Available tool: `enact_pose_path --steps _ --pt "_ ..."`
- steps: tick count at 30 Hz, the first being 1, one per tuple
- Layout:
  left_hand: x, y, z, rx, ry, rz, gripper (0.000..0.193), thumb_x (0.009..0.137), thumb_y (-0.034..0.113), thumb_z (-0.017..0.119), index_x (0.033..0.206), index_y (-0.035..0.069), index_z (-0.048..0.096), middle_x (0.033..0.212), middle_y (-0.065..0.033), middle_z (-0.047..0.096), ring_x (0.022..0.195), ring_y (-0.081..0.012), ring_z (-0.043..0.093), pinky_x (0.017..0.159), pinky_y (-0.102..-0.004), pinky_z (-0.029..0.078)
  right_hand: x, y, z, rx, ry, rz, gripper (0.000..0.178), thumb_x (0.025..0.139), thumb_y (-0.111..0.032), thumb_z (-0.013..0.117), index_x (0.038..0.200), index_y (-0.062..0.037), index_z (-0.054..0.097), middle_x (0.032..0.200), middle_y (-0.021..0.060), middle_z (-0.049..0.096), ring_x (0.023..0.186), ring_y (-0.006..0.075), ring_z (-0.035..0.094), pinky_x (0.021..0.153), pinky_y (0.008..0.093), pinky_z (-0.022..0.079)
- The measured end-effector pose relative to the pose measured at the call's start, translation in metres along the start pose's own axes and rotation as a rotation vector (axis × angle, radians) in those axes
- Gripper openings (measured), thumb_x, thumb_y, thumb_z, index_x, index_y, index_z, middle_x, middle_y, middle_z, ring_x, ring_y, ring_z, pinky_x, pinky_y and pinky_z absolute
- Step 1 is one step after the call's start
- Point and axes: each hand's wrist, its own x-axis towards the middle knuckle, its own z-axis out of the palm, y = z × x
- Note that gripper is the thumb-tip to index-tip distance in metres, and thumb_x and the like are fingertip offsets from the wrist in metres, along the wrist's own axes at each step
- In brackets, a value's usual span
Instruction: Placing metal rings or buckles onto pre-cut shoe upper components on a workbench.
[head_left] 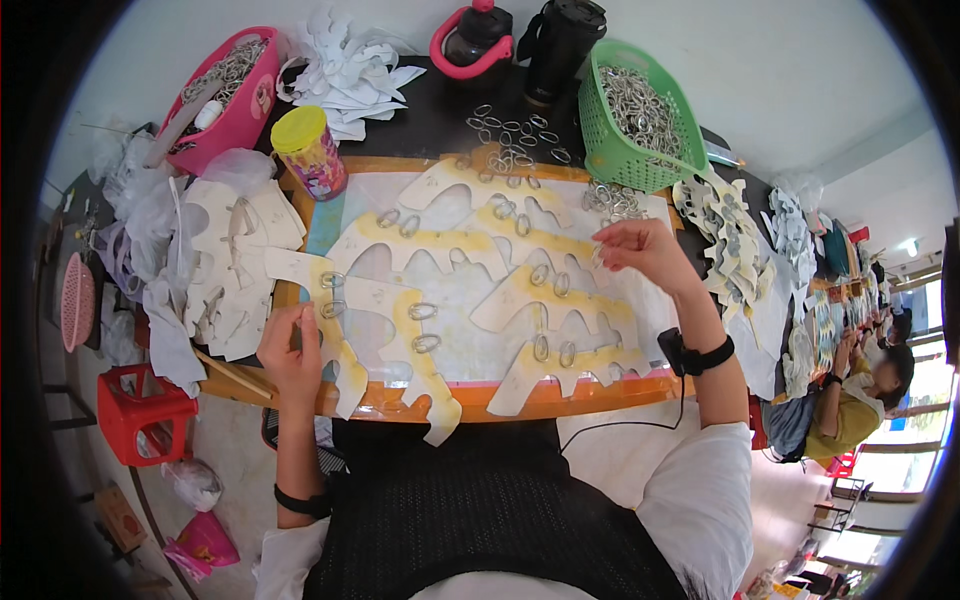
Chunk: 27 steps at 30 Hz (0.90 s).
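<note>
Several white cut-out pieces with scalloped edges and yellowish glue-like bands (pixel 580 290) lie across the work board, most with oval metal rings (pixel 424 311) set on the bands. My left hand (pixel 292 355) is closed, thumb against curled fingers, beside the leftmost piece (pixel 345 365), which carries two rings. Whatever its fingers hold, if anything, is hidden. Above the right-hand pieces, my right hand (pixel 645 252) pinches what looks like a small metal ring (pixel 597 257) at its fingertips. A loose heap of rings (pixel 615 202) lies just beyond that hand.
A green basket (pixel 690 135) of rings stands at the back right, a pink basket (pixel 262 95) at the back left. Nearby are a yellow-lidded can (pixel 310 155), a black tumbler (pixel 565 50) and stacked cut-outs (pixel 240 225). A cable hangs from my right wristband (pixel 710 355).
</note>
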Motion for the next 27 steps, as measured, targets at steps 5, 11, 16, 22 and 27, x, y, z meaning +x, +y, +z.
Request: enact_pose_path --steps 5,11,16,22,27 --pt "0.001 -0.002 0.001 0.002 0.005 0.033 0.005 0.087 0.0 0.061 0.089 -0.003 0.065 0.077 -0.0113 0.062 0.066 -0.0207 0.058 0.061 -0.0292 0.046 -0.011 -0.003 0.016 0.024 -0.046 0.059 0.014 0.084 0.0 0.068 0.098 0.0032 0.067 0.082 0.0053 0.068 0.07 0.0095 0.064 0.065 0.0227 0.053" --pt "0.002 0.0 0.001 0.004 -0.002 0.024 0.005 0.087 0.0 0.061 0.088 -0.003 0.065 0.075 -0.0109 0.061 0.065 -0.0206 0.057 0.06 -0.0294 0.045 -0.018 0.002 0.016 -0.058 -0.078 0.047 0.011 0.081 0.0 0.069 0.092 0.0028 0.068 0.076 0.0032 0.066 0.065 0.0071 0.06 0.061 0.0218 0.05" --pt "0.001 -0.003 0.0 -0.002 -0.005 0.03 0.006 0.087 0.001 0.061 0.089 -0.003 0.065 0.074 -0.0109 0.06 0.064 -0.0208 0.057 0.059 -0.0297 0.044 -0.022 0.002 0.022 -0.235 -0.071 -0.008 0.011 0.076 0.0 0.071 0.088 0.0012 0.07 0.073 0.0031 0.066 0.064 0.0064 0.059 0.061 0.023 0.048" --pt "0.003 -0.001 0.0 0.0 -0.023 0.028 0.006 0.087 0.001 0.061 0.089 -0.003 0.065 0.074 -0.0111 0.06 0.064 -0.0212 0.057 0.059 -0.0295 0.044 -0.024 0.015 0.028 -0.391 0.072 -0.172 0.014 0.076 0.0 0.072 0.09 -0.0009 0.072 0.078 0.0044 0.068 0.067 0.0086 0.061 0.062 0.0229 0.048" --pt "0.003 -0.001 0.0 0.01 -0.026 0.033 0.007 0.087 0.001 0.06 0.089 -0.003 0.066 0.074 -0.0113 0.061 0.064 -0.021 0.057 0.059 -0.03 0.044 -0.026 0.014 0.025 -0.355 0.084 -0.158 0.017 0.078 0.001 0.071 0.094 -0.0024 0.074 0.082 0.0051 0.067 0.07 0.0104 0.061 0.061 0.0229 0.048"
